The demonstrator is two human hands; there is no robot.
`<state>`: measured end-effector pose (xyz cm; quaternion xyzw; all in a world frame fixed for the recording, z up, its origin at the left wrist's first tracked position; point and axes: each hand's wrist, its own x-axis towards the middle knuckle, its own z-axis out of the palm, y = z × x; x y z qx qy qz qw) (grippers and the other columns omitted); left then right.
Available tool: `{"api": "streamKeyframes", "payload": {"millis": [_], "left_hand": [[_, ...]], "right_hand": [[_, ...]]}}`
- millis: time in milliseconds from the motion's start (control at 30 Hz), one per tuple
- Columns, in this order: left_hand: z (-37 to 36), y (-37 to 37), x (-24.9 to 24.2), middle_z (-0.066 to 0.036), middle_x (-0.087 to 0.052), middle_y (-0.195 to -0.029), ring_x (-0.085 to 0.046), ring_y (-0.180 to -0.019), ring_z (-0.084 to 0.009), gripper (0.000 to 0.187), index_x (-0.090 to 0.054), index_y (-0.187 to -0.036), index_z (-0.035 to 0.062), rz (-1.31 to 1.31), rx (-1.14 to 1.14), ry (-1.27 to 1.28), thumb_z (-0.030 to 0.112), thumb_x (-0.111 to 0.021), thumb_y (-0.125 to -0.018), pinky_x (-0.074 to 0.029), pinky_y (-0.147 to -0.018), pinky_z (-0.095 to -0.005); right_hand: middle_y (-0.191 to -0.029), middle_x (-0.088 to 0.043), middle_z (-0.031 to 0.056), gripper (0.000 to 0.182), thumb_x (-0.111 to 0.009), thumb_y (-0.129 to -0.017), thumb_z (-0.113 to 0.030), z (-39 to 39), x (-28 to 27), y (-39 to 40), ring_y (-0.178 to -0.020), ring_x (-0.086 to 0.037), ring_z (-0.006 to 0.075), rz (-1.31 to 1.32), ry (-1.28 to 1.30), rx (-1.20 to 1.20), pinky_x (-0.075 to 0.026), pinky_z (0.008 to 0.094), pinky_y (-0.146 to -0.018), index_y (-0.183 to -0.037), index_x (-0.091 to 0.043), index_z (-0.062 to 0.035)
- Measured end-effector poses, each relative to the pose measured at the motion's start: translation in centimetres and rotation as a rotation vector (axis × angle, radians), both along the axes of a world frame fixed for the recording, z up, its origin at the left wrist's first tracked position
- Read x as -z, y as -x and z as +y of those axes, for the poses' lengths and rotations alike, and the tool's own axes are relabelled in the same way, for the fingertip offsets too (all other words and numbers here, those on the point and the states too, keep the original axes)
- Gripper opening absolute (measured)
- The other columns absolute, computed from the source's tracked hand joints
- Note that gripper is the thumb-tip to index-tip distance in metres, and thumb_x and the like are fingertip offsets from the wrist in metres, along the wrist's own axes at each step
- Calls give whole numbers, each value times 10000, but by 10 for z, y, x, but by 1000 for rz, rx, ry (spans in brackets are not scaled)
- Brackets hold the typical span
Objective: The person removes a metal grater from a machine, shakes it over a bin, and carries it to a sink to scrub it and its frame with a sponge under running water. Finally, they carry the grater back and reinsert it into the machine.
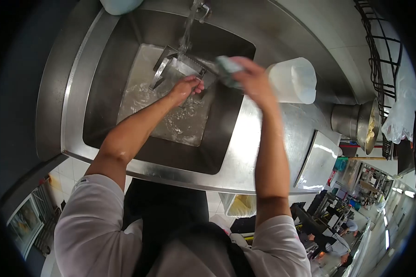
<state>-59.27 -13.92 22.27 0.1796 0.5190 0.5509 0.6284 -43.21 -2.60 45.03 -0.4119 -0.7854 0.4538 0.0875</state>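
My left hand (186, 90) is closed on the near edge of a shiny metal piece (185, 67) with flat, angled sides; its exact kind I cannot make out. The piece is low in the steel sink (107, 85), under the stream from the tap (199, 7). My right hand (254, 81), smeared by motion, is over the sink's right rim. A grey-green scrubbing pad (229, 71) is in its fingers, to the right of the metal piece and apart from it. Cloudy, rippling water (171, 127) covers the sink floor.
Beside my right hand a white plastic container (293, 81) stands on the steel counter (263, 134). Farther right are a flat metal panel (317, 161), a metal pot (346, 121) and a wire rack (379, 69). A bluish container (120, 4) sits at the top left. Other people (335, 244) are in the background.
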Motion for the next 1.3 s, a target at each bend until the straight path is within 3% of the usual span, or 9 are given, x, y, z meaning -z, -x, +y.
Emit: {"api": "streamKeyframes", "payload": {"millis": [67, 100, 333, 600, 767, 900, 1033, 1133, 1300], "left_hand": [[4, 6, 5, -63, -633, -916, -587, -821, -136, 186, -592, -1069, -10, 47, 22, -84, 81, -496, -937, -455, -716, -275], [5, 3, -6, -51, -631, -889, -573, -778, -129, 189, -608, -1064, -11, 41, -72, -18, 52, -496, -925, -453, -676, -269], [20, 25, 15, -65, -682, -829, -621, -772, -132, 150, -653, -964, -4, 529, 307, -17, 77, -547, -894, -479, -675, -316], [-16, 63, -42, -219, -654, -902, -625, -900, -415, 200, -589, -1010, 35, 1725, -248, -174, 189, -577, -884, -478, -792, -486], [-6, 101, -26, -242, -627, -1048, -591, -1004, -422, 302, -560, -1100, 36, 1280, 141, 231, 294, -511, -950, -465, -847, -498], [5, 110, -12, -215, -648, -1044, -597, -1011, -411, 332, -592, -1106, 24, 1157, 157, 128, 306, -493, -960, -466, -878, -469], [13, 116, 15, -177, -674, -942, -632, -936, -345, 316, -622, -1076, 18, 1028, 105, 78, 287, -518, -948, -476, -849, -420], [24, 123, 32, -131, -682, -864, -648, -819, -247, 307, -639, -1051, 29, 895, 85, 72, 294, -527, -944, -492, -758, -363], [27, 112, 7, -69, -667, -843, -606, -661, -140, 378, -642, -1051, 45, 461, -2, 243, 386, -508, -962, -485, -623, -307]], "right_hand": [[-1089, -664, 206, 359, -550, -789, -121, 1, 93, 34, -1023, -638, 335, 85, -94, 8, -478, 359, -913, -1123, -671, -70], [-1055, -686, 175, 345, -584, -807, -101, 2, 143, 47, -1008, -646, 262, -21, -109, 83, -469, 325, -901, -1141, -655, -51], [-1078, -639, 158, 367, -595, -755, -69, 6, 185, 53, -1090, -555, 329, -166, -492, -234, -447, 425, -955, -1100, -700, -134], [-1141, -607, 122, 423, -609, -746, -48, 5, 236, 107, -1043, -566, 333, -85, -632, -277, -456, 401, -961, -1136, -692, -190], [-1064, -627, 114, 433, -644, -682, 10, 33, 235, 92, -1085, -578, 295, -25, -482, -590, -481, 393, -933, -1048, -722, -207], [-1097, -601, 149, 340, -579, -731, 5, 31, 225, 109, -1060, -569, 358, -286, -500, -487, -479, 430, -909, -974, -713, -191], [-1078, -593, 160, 298, -572, -736, -7, 6, 228, 128, -995, -570, 372, -44, -565, -219, -476, 469, -874, -955, -705, -159], [-1064, -592, 157, 258, -592, -748, -20, 29, 212, 109, -977, -574, 370, -253, -584, -740, -477, 457, -856, -954, -696, -136], [-1000, -576, 183, 311, -615, -744, -13, 21, 200, 123, -935, -573, 388, 78, -613, 24, -469, 442, -824, -1029, -657, -131]]}}
